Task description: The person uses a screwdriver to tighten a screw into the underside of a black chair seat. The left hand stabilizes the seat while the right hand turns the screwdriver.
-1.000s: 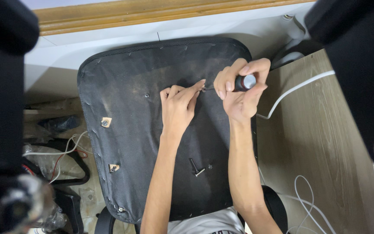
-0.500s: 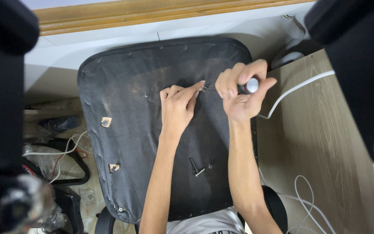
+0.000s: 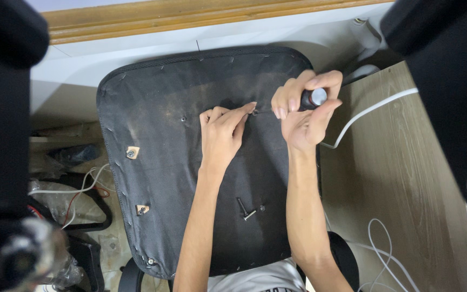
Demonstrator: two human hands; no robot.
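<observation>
The right hand [image 3: 305, 116] has its grip closed around a screwdriver [image 3: 310, 99], fingers curled over the dark handle with its pale round end cap showing between thumb and forefinger. The thin metal shaft runs leftward from that hand to a small screw [image 3: 255, 111] in the underside of an upturned chair seat [image 3: 158, 162]. The left hand [image 3: 224, 132] lies flat on the black fabric just beside it, its forefinger stretched out so the tip touches the screw and the shaft's end; its other fingers are folded in, holding nothing that can be made out.

The seat's underside is black cloth stapled round the edge, dusty in patches. Nearer the person, between the two forearms, a loose bolt [image 3: 244, 209] lies on the fabric. On the left part of the seat sit two small tan patches, each with a screw in it (one above the other): the upper patch [image 3: 132, 152] and the lower patch [image 3: 142, 209].

To the right stands a pale wood-grain worktop [image 3: 395, 189], with a white cable [image 3: 371, 111] crossing its far corner and touching down close to the right wrist. Beyond the seat runs a wooden rail [image 3: 201, 16] along the wall.
</observation>
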